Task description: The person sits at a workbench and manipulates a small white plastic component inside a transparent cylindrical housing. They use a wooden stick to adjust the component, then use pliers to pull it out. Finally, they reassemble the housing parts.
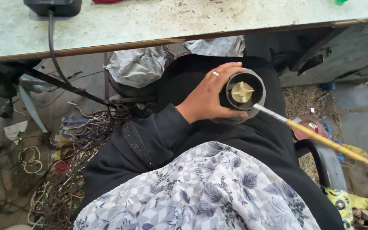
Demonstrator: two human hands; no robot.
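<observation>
A floral scarf (201, 191) lies nearest. The left hand (209, 96) grips a round black motor housing (243, 91); a yellow-handled screwdriver (320, 138) probes it, disassembly seemingly unfinished. The right hand is unseen.

One head-worn view looks steeply down from close above the lap. It faces forward to the workbench (158, 21) edge at the far side, floor left and right
</observation>
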